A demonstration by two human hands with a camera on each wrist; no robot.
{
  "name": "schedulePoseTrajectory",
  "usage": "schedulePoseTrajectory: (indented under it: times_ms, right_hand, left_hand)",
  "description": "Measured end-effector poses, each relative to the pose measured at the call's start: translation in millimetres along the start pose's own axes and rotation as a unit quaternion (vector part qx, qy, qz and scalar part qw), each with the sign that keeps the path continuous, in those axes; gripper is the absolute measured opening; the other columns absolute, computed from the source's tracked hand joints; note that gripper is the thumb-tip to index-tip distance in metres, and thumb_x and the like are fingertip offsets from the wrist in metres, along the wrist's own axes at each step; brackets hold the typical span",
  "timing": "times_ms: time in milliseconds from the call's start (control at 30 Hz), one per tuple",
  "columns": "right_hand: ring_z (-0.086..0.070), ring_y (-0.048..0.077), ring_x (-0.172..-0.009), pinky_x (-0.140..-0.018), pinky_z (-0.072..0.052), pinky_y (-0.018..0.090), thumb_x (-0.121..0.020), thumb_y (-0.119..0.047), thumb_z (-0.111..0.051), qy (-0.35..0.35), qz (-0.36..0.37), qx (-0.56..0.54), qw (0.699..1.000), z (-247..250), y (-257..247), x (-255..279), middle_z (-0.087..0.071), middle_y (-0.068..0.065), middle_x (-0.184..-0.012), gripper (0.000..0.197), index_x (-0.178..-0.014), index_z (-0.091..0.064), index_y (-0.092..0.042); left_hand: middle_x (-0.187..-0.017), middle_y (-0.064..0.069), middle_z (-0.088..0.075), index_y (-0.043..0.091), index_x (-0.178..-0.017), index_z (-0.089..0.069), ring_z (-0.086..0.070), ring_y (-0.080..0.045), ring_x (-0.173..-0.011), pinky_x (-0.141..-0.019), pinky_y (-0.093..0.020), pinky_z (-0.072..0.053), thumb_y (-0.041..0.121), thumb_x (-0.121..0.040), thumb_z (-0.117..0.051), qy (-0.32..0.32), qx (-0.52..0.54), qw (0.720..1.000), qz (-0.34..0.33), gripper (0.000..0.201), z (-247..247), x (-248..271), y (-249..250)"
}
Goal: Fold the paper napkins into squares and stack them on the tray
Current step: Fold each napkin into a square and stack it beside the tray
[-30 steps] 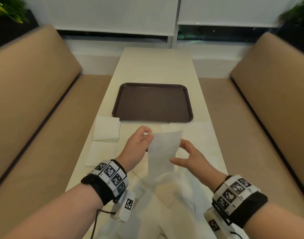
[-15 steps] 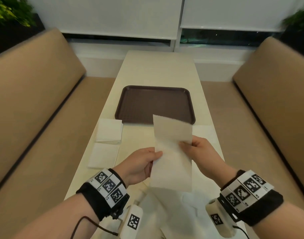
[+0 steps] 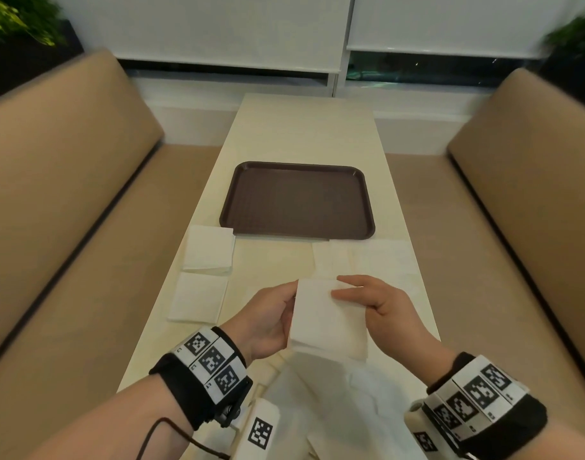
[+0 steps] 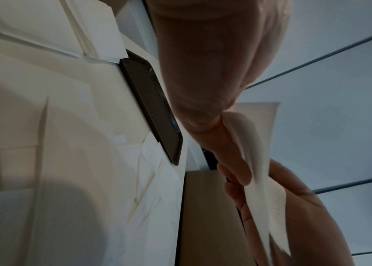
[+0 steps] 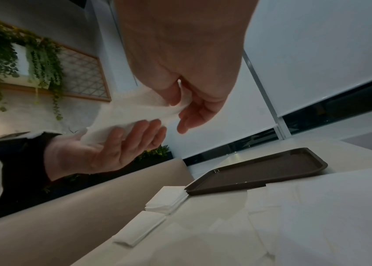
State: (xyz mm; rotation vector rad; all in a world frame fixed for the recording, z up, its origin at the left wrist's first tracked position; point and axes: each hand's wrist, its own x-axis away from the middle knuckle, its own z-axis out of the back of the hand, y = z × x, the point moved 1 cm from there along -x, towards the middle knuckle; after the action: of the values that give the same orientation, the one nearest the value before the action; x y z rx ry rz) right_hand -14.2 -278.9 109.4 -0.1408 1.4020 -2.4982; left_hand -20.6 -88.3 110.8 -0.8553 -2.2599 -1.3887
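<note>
I hold a white paper napkin (image 3: 327, 322) folded over in the air above the near end of the table (image 3: 301, 127). My left hand (image 3: 271, 322) supports its left edge from below, fingers under the sheet and thumb at the edge. My right hand (image 3: 381, 307) pinches its right side, thumb on top. The right wrist view shows the napkin (image 5: 135, 111) lying across the left hand's fingers (image 5: 135, 133). The brown tray (image 3: 297, 200) lies bare beyond the hands. Two folded napkin squares (image 3: 208, 249) (image 3: 200, 296) sit left of the tray's near corner.
Unfolded napkins (image 3: 367, 260) lie flat on the table right of centre, and a loose pile of napkins (image 3: 334, 410) covers the near edge under my wrists. Tan bench seats (image 3: 68, 194) flank the table on both sides. A window with blinds (image 3: 417, 24) stands behind.
The napkin was a long upright strip held at mid-height; its top half has come down over the lower half, and both hands have dropped slightly toward the table.
</note>
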Motion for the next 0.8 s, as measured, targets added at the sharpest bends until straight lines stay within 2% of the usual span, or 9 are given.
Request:
schedulePoseTrajectory:
  times_ms: [100,167,300,367,467,533,600,700,800]
  right_hand:
    - [-0.047,0.003,-0.118,-0.095,-0.028,-0.004,-0.081,0.019,-0.034,-0.003,0.013,0.063,0.998,0,-1,2,-0.052,-0.015,-0.125,0.065,-0.107,-0.074,-0.024]
    - [-0.046,0.004,-0.120,-0.095,-0.026,-0.004,-0.081,0.018,-0.036,-0.006,0.026,0.079,0.997,-1,0,4,-0.049,-0.017,-0.127,0.063,-0.109,-0.073,-0.025]
    - [-0.043,0.000,-0.124,-0.099,-0.025,-0.002,-0.083,0.016,-0.042,-0.050,0.055,0.100,0.992,-5,1,9,-0.045,-0.019,-0.133,0.059,-0.105,-0.074,-0.028]
    - [-0.041,-0.012,-0.124,-0.100,-0.026,-0.001,-0.075,0.015,-0.041,-0.081,0.028,0.053,0.995,-2,-1,12,-0.046,-0.026,-0.133,0.068,-0.095,-0.075,-0.040]
    - [-0.048,-0.011,-0.119,-0.099,-0.034,0.009,-0.063,-0.005,-0.042,-0.072,-0.026,-0.062,0.995,11,-10,10,-0.058,-0.025,-0.125,0.061,-0.097,-0.069,-0.049]
    - [-0.055,-0.003,-0.112,-0.094,-0.039,0.013,-0.083,-0.018,-0.050,-0.088,-0.052,-0.051,0.993,14,-19,3,-0.062,-0.020,-0.117,0.039,-0.112,-0.058,-0.042]
    - [-0.057,0.004,-0.093,-0.079,-0.042,0.014,-0.097,-0.032,-0.048,-0.140,-0.069,0.070,0.985,6,-29,-4,-0.062,-0.019,-0.095,0.009,-0.100,-0.055,-0.037]
    - [-0.048,0.017,-0.069,-0.064,-0.038,0.030,-0.100,-0.037,-0.040,-0.185,-0.032,0.233,0.954,-15,-33,-9,-0.047,-0.009,-0.064,0.037,-0.065,-0.041,-0.025]
    - [-0.046,0.019,-0.067,-0.065,-0.037,0.034,-0.100,-0.034,-0.039,-0.179,-0.005,0.259,0.949,-23,-30,-9,-0.045,-0.006,-0.062,0.036,-0.068,-0.042,-0.019]
  left_hand:
    - [-0.101,-0.010,-0.072,0.006,-0.120,-0.062,-0.068,-0.022,-0.086,-0.072,-0.033,-0.053,0.051,-0.099,-0.035,0.011,0.011,1.000,0.010,0.056,-2,-1,0]
    - [-0.105,-0.010,-0.071,0.007,-0.122,-0.061,-0.069,-0.024,-0.094,-0.076,-0.036,-0.053,0.055,-0.096,-0.039,0.008,-0.006,1.000,0.005,0.058,-2,-1,-1]
    - [-0.108,-0.013,-0.069,0.007,-0.118,-0.059,-0.067,-0.027,-0.093,-0.072,-0.036,-0.054,0.024,-0.097,-0.053,0.047,-0.080,0.995,-0.049,0.027,-2,0,-4]
    - [-0.103,-0.010,-0.069,0.010,-0.110,-0.061,-0.066,-0.026,-0.089,-0.068,-0.034,-0.053,0.019,-0.098,-0.052,0.066,-0.126,0.987,-0.076,0.017,0,0,-5]
    - [-0.097,-0.005,-0.067,0.017,-0.099,-0.061,-0.063,-0.021,-0.086,-0.069,-0.032,-0.050,0.019,-0.098,-0.051,0.069,-0.215,0.967,-0.120,0.011,2,2,-5]
    - [-0.094,-0.001,-0.067,0.022,-0.096,-0.062,-0.063,-0.019,-0.086,-0.071,-0.031,-0.049,0.021,-0.098,-0.050,0.056,-0.248,0.958,-0.136,0.012,1,4,-6]
    - [-0.091,0.000,-0.067,0.023,-0.095,-0.063,-0.063,-0.016,-0.083,-0.070,-0.030,-0.049,0.023,-0.097,-0.051,0.038,-0.265,0.953,-0.145,0.012,-4,7,-9]
    - [-0.089,0.004,-0.067,0.026,-0.090,-0.063,-0.061,-0.010,-0.081,-0.069,-0.022,-0.047,0.034,-0.096,-0.052,0.067,-0.387,0.899,-0.194,0.015,-3,7,-13]
    - [-0.078,0.009,-0.062,0.031,-0.081,-0.060,-0.055,-0.004,-0.073,-0.063,-0.017,-0.041,0.030,-0.096,-0.051,0.125,-0.434,0.855,-0.253,0.018,5,7,-13]
